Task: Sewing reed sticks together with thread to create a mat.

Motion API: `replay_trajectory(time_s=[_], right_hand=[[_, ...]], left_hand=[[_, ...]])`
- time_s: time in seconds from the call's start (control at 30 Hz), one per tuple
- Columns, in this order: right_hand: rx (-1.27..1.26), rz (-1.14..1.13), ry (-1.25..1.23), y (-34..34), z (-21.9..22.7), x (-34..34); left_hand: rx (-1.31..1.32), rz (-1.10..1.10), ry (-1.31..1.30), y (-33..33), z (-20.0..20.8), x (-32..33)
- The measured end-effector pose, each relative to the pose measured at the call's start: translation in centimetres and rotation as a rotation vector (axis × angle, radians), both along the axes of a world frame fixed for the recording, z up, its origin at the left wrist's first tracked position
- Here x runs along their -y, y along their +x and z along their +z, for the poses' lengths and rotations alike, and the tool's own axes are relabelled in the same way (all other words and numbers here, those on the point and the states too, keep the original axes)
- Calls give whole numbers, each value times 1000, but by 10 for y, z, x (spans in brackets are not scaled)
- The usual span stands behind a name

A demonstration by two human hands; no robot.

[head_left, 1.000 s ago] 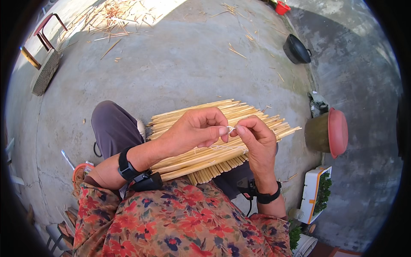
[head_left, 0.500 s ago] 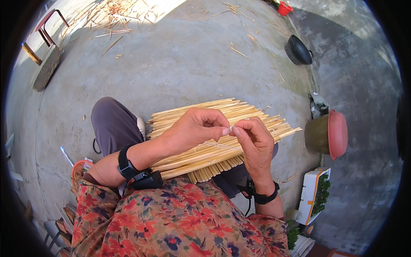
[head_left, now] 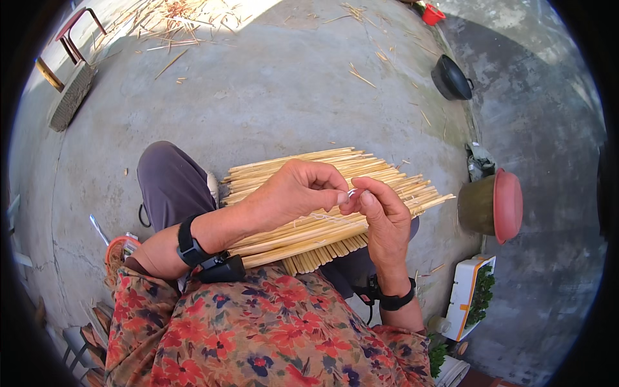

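Note:
A mat of pale yellow plant stalks point(head_left: 271, 250) lies across my lap, its stalks side by side. Above it my left hand point(head_left: 308, 192) pinches a bit of thin white string point(head_left: 351, 192) between thumb and forefinger. My right hand point(head_left: 389, 216) meets it there, its fingers curled round the same string and its thumb raised along the forefinger. More white string runs slack over the stalks just below the hands. Its far end is hidden. Both hands are held over the mat, with their fingertips almost touching.
Loose straw point(head_left: 174, 19) is scattered on the concrete at the far left, near a stool point(head_left: 74, 26) and a stone block point(head_left: 71, 97). Along the right wall stand a black basin point(head_left: 449, 79), a bucket with a pink rim point(head_left: 508, 206) and a white planter box point(head_left: 463, 293).
My right hand has turned slightly and its thumb has lifted, so a small bend of white string shows between the fingertips. My left hand keeps its pinch almost in place.

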State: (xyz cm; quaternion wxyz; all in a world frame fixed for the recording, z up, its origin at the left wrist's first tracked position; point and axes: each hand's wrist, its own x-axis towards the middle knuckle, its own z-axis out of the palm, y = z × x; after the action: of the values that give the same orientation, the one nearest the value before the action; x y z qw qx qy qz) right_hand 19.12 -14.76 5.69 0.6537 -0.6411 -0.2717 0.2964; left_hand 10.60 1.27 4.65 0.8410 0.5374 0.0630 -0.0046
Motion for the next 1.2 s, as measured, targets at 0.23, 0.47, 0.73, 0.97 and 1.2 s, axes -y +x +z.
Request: replay_trajectory(time_s=[0.23, 0.47, 0.73, 0.97, 1.2], right_hand=[[28, -4, 63, -3, -3, 1], [23, -37, 47, -5, -3, -1], [-52, -41, 42, -4, -5, -1], [-87, -44, 81, -3, -10, -2], [-128, -61, 106, -2, -14, 0]], left_hand=[[19, -34, -1, 0, -2, 1], [124, 4, 11, 2, -10, 4], [51, -13, 96, 0, -4, 3], [9, -15, 129, 1, -4, 2], [-5, -34, 52, 2, -10, 2]])
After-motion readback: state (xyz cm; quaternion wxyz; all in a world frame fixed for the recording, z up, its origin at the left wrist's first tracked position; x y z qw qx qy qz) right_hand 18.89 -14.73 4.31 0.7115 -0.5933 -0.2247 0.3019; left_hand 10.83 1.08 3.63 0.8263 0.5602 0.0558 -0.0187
